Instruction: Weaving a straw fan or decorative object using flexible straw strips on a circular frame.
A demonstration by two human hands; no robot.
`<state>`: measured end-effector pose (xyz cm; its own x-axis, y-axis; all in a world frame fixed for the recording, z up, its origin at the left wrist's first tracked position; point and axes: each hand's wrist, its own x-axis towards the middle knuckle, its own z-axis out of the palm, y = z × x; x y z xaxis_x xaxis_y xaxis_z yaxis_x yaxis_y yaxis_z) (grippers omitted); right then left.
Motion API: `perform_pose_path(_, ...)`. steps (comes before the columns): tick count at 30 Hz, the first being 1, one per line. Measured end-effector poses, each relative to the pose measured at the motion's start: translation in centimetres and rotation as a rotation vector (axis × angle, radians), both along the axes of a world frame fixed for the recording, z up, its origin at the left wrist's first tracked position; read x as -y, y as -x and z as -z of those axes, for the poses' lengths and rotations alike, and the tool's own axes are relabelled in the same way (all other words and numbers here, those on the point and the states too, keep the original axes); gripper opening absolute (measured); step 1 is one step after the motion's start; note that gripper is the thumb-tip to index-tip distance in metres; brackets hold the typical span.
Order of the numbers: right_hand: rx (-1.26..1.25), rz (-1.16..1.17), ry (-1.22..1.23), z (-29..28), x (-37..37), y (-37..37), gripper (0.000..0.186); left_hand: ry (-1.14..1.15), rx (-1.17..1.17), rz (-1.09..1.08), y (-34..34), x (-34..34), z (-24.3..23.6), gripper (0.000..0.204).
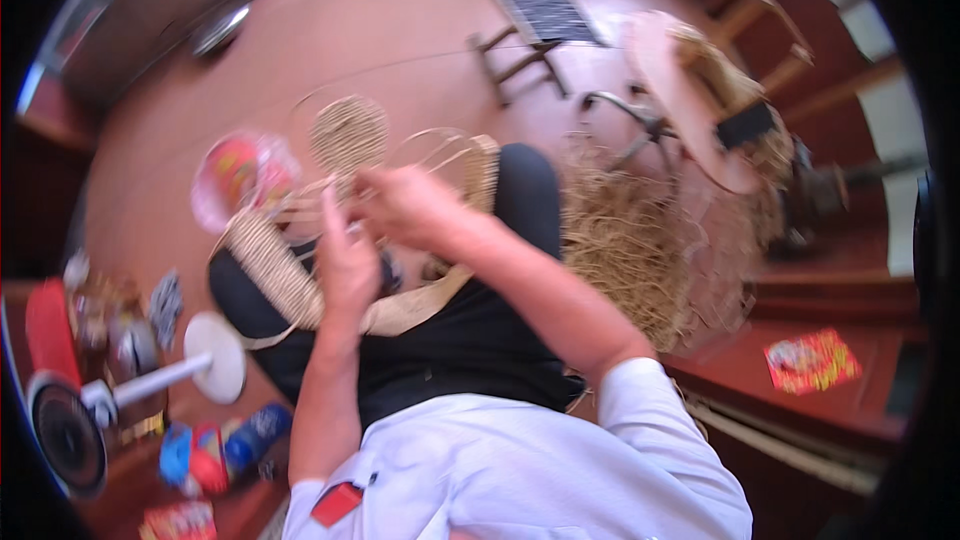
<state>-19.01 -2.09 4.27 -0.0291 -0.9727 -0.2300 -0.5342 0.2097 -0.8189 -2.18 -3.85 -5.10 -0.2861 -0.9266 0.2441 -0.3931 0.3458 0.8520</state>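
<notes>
A woven straw piece (268,265) is lying across the person's dark trousers (527,202), its pale tan band curving from knee to knee, ribbed at the left and smoother near the lap. A round, tightly ridged straw disc (348,132) is showing just beyond the hands, and thin, loose strands are looping beside it. The left hand (350,268) is pointing its fingers upward, close together, while the right hand (408,202) is bending its fingers inward beside them; blur is hiding the fingertips, so I cannot tell whether either is pinching a strand. Beneath, a smooth reddish floor (420,30) is spreading through the room. A glossy pink basin (207,190) is sitting past the left knee, and a shaggy heap of straw (625,250) is spilling out at the right. Farther off, a stool (540,8) is standing with a dark, striped seat. At the lower left, a blue bottle (258,432) is lying near a round white base (213,358) on a pole.
</notes>
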Motion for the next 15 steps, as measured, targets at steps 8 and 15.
perform_pose_path(8, 0.115, 0.075, 0.555, 4.4, -1.3, -0.5, 0.03, -0.121, -0.061, -0.111, -1.1, -3.8, -6.6, 0.027)
perform_pose_path(15, -0.191, 0.155, 0.729, 4.5, -2.2, -1.3, 0.027, -0.286, -0.192, -0.029, -4.2, -6.9, -8.5, 0.027)
